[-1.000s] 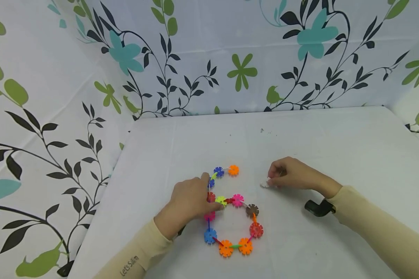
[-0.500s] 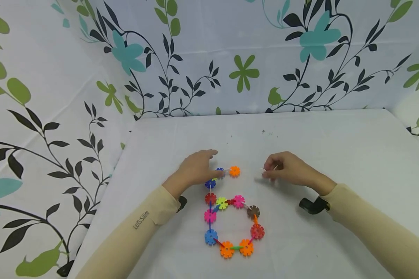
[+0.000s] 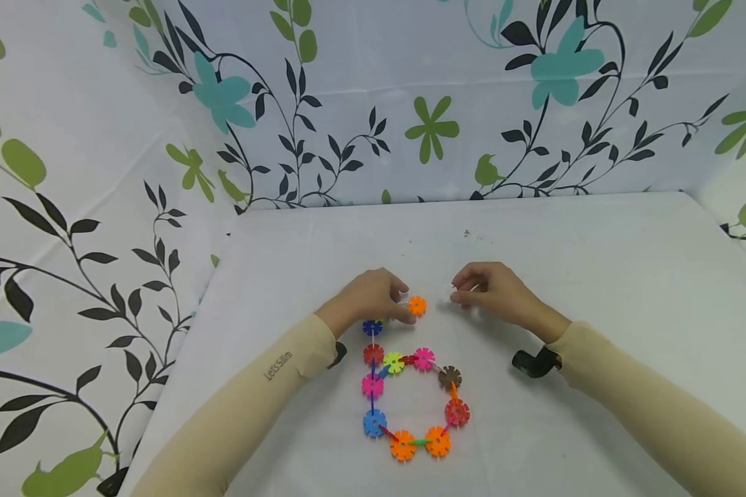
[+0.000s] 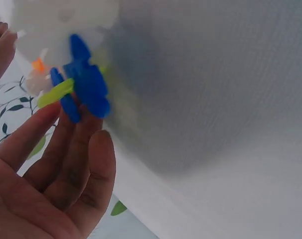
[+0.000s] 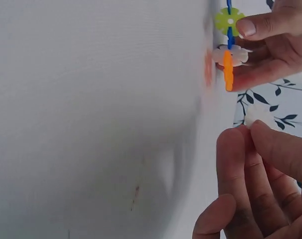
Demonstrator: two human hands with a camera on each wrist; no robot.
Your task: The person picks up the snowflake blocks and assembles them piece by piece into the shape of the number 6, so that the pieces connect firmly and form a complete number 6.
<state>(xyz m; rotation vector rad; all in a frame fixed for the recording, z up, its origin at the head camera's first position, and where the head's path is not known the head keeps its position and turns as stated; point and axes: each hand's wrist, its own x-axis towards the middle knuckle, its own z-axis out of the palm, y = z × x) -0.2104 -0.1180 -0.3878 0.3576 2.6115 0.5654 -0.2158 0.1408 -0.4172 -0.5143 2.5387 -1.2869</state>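
Note:
A chain of colourful notched plastic discs lies on the white table, with a closed loop at its near end. My left hand bends over the far end and holds it between thumb and fingers, covering part of it. An orange disc sticks out past the fingertips. From the left wrist, blue discs and a yellow-green disc show at my fingertips. My right hand, just right of the orange disc, pinches a loose white notched disc between thumb and finger.
White cloth covers the table. A white curtain with leaf and flower print hangs behind it and along the left. Black wrist straps show at the cuffs of both sleeves.
My left hand has moved from the chain's left side up to its far end and taken hold there. The right hand has lifted the white disc and carried it left toward the orange disc.

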